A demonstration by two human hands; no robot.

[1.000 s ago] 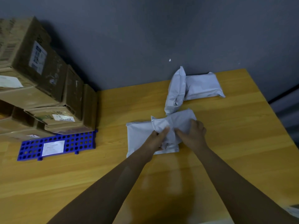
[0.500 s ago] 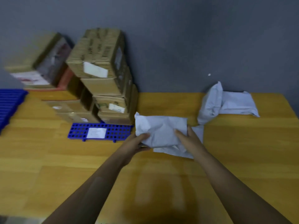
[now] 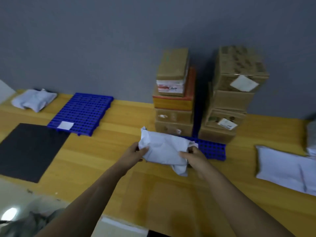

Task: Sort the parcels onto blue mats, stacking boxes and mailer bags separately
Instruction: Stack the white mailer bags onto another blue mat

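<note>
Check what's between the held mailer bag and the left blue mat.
Head view: just bare tabletop between the mailer bag, gripped by left hand and right hand, and the left blue mat. The black sheet sits off that line.

- Light is dim and cool; the grey wall (image 3: pixel 102 40) looks flat and murky.
- Motion blur smears the whole view. The cardboard box stacks (image 3: pixel 236 93) have soft edges and their labels cannot be read.
- The mailer bag (image 3: pixel 164 149) at the centre is blurred, its folds washed pale.
- A faint, broad shadow darkens the wooden table (image 3: pixel 162 202) near the middle of its front edge.
- A bright glare spot (image 3: pixel 9 213) shines on the floor at bottom left.
- Wide-angle distortion bows the table's back edge and makes the stacks lean.
</note>
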